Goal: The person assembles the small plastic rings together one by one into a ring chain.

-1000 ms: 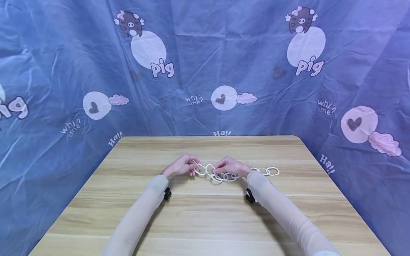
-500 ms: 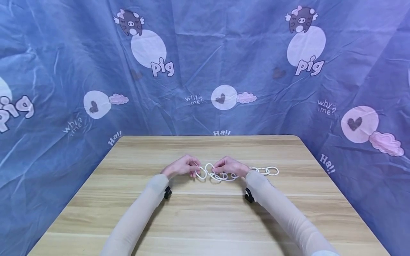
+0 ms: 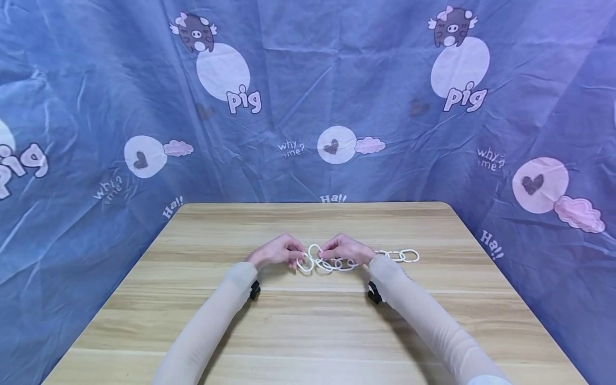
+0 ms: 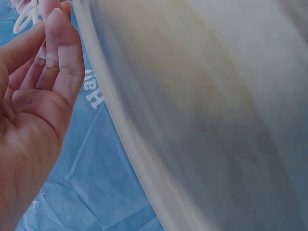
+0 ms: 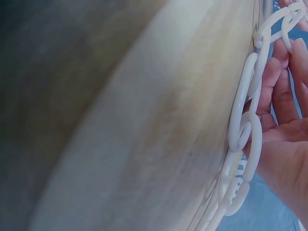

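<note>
Near the middle of the table, my left hand pinches a white oval link between thumb and fingertips. My right hand pinches the upright end link of a white plastic chain. The two links overlap in the head view. From there the chain runs under my right hand and wrist and comes out on the right as several joined links. In the right wrist view the chain passes alongside the palm. Only a bit of white link shows beyond the left fingertips in the left wrist view.
A light wood-grain table spans the view below. Blue printed cloth hangs close behind its far edge and along both sides. A black strap piece sits at each wrist, the left one and the right one.
My left hand has moved slightly right, bringing its link over against the right hand's link and turning it more toward the camera. The right hand has hardly moved.
</note>
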`<state>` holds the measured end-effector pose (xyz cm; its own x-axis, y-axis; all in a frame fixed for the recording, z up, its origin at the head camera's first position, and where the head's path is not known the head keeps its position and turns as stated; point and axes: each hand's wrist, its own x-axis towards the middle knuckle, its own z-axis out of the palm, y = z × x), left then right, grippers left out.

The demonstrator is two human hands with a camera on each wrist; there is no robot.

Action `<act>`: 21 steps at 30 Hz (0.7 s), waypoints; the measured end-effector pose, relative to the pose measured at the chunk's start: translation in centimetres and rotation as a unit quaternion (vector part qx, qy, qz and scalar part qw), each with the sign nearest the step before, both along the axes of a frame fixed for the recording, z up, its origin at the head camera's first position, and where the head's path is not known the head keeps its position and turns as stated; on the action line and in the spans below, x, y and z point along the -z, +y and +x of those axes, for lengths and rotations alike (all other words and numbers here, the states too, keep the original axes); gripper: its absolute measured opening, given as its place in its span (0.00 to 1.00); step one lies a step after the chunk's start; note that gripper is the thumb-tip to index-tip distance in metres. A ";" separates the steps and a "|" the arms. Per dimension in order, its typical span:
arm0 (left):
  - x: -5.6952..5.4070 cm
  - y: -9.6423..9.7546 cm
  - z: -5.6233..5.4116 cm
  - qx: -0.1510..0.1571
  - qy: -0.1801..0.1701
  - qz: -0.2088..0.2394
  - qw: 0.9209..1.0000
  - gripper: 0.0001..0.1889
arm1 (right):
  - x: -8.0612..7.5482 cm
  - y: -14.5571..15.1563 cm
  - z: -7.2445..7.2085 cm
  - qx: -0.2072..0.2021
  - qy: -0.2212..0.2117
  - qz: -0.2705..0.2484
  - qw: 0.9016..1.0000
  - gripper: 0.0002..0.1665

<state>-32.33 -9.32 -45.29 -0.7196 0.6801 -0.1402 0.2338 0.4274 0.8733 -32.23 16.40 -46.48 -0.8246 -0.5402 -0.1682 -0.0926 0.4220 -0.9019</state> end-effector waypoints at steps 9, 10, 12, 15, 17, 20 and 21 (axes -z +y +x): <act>-0.2 0.4 0.2 0.002 -0.003 -0.013 1.000 0.09 | -0.1 -0.2 0.0 -0.005 0.008 0.004 1.000 0.15; -0.2 0.4 0.2 0.003 -0.004 -0.014 1.000 0.08 | -0.1 -0.2 0.0 -0.005 0.008 0.003 1.000 0.15; -0.3 0.5 0.2 0.005 -0.008 -0.013 1.000 0.08 | -0.1 -0.2 0.0 -0.005 0.006 0.004 1.000 0.15; -0.3 0.6 0.2 0.010 -0.010 -0.016 1.000 0.08 | -0.2 -0.3 0.0 -0.002 0.006 0.011 1.000 0.14; -0.3 0.7 0.2 0.014 -0.008 -0.018 1.000 0.08 | -0.2 -0.5 0.1 0.001 0.005 0.019 1.000 0.13; -0.3 0.7 0.1 0.014 -0.008 -0.018 1.000 0.08 | -0.2 -0.7 0.2 0.003 0.008 0.023 1.000 0.13; -0.4 0.7 0.1 0.011 -0.010 -0.017 1.000 0.08 | -0.2 -0.8 0.3 0.004 0.007 0.023 1.000 0.13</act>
